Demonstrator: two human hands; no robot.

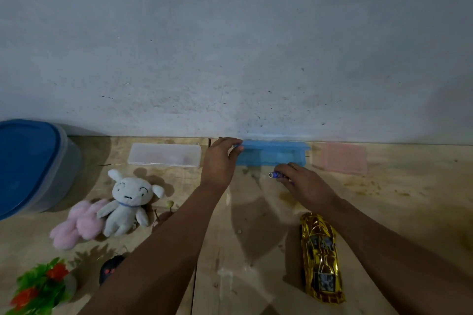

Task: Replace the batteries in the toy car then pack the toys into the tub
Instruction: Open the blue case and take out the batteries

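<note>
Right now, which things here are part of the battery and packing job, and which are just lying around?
Job: gold car, battery in right hand, blue box held by left hand, tub, white plush, pink plush.

Lying about: clear box, pink box, fake plant.

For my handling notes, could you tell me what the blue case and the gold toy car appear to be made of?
The blue case looks like translucent plastic: light passes through its walls. The gold toy car looks like plastic with a shiny metallic-gold finish, judging by its bright reflections; real metal cannot be excluded.
</note>
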